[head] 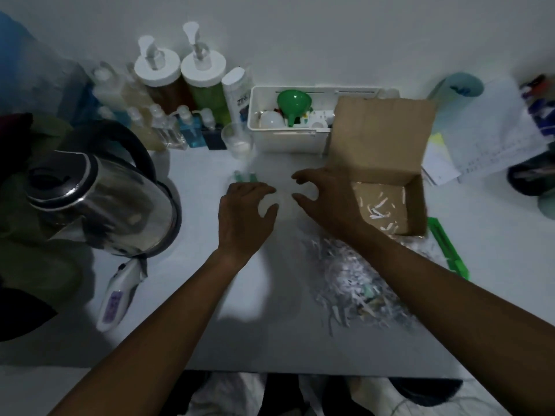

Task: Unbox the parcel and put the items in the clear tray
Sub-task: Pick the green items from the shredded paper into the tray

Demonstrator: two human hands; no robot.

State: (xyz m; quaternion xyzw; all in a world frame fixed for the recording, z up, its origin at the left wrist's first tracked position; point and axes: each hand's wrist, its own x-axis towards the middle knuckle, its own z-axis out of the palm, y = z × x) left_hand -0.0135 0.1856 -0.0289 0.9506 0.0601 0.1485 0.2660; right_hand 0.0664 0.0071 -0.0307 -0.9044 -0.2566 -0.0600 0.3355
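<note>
An open cardboard parcel box (381, 151) stands at the right, its flap up, with a few white paper shreds on its floor. My left hand (243, 214) and my right hand (327, 199) hover side by side just left of the box, fingers curled and apart. Between them lies a faint, pale clear tray (285, 202), barely visible in the dim light. I cannot tell whether either hand touches it. Two small green-capped items (244, 177) lie just beyond my left fingers.
A heap of shredded paper (354, 283) lies in front of the box, with a green cutter (447, 247) to its right. A steel kettle (99, 199) stands at the left. Behind are a white bin (288, 139) holding a green funnel, pump bottles (180, 82) and a clear cup (237, 139).
</note>
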